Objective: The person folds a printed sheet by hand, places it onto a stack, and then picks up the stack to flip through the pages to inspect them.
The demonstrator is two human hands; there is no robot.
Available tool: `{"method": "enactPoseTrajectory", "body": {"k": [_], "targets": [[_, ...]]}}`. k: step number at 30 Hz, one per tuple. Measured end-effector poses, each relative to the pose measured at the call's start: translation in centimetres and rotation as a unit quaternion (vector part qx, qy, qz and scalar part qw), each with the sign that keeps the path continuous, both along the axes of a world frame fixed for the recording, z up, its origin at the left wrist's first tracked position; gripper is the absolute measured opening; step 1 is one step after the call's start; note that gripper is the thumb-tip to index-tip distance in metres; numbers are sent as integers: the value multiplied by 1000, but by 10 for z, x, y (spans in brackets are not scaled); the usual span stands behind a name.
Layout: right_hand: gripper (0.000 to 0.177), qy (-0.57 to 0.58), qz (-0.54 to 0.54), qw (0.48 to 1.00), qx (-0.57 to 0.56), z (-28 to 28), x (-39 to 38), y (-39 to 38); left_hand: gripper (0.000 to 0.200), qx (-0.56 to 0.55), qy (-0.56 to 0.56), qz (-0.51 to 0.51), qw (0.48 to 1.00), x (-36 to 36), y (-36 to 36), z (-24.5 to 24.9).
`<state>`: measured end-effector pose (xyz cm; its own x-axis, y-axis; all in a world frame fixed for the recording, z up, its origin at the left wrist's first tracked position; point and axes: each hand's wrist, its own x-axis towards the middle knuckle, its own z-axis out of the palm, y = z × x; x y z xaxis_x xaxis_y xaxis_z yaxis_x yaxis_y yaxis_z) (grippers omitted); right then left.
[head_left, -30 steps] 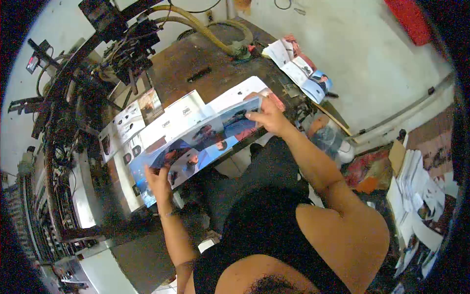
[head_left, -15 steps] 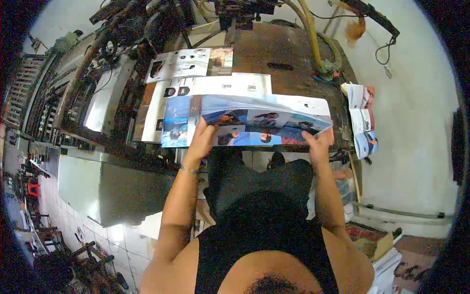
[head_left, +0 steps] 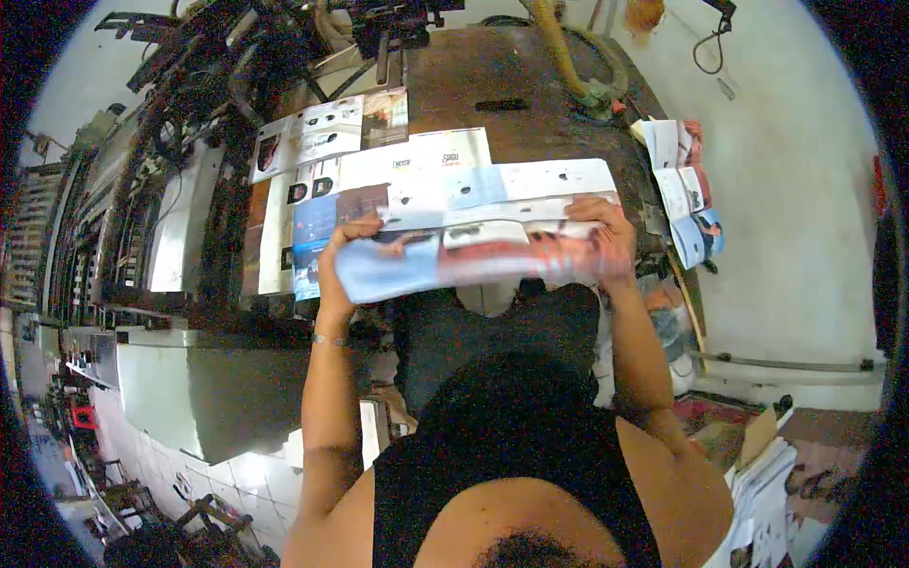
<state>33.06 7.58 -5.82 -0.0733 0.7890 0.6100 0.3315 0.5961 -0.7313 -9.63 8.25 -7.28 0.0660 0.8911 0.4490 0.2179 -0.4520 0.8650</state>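
Note:
A wide stack of printed sheets (head_left: 473, 265) hangs between my hands over the table's near edge, its front strip blurred by motion. My left hand (head_left: 343, 248) is closed on its left end, fingers hooked over the top edge. At the right end my right hand (head_left: 608, 227) grips it the same way. Blue and red photo panels show on the side facing me. Right behind it, flat printed sheets (head_left: 540, 180) with small product pictures lie on the table. A sheet with a blue photo (head_left: 315, 232) lies beside my left hand.
The brown wooden table (head_left: 530, 71) carries more printed pages (head_left: 331, 133) at its far left. Folded prints (head_left: 684, 189) sit along its right edge. Dark machinery (head_left: 189, 104) stands on the left, with a yellowish hose (head_left: 559, 47) at the back and a grey metal box (head_left: 246, 379) low down.
The held stack has come down and toward me, and a different face of it shows. My hands have shifted up to its top edge. The camera view has moved slightly.

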Motion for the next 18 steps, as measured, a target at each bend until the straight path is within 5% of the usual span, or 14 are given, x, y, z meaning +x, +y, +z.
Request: {"method": "enactPoseTrajectory", "body": {"k": [1, 6, 15, 16, 18], "targets": [[30, -24, 20, 997, 73, 6, 5, 5, 29, 74, 7, -26, 997, 3, 1, 6], [36, -58, -30, 995, 74, 16, 17, 3, 27, 183, 126, 50, 974, 13, -7, 33], [63, -41, 40, 994, 97, -12, 19, 5, 8, 188, 173, 24, 967, 5, -6, 100], [67, -26, 48, 997, 58, -11, 10, 0, 21, 171, 165, 29, 971, 4, -6, 118], [72, 8, 118, 992, 54, -23, -2, 8, 20, 335, 295, 29, 894, -3, 8, 158]]}}
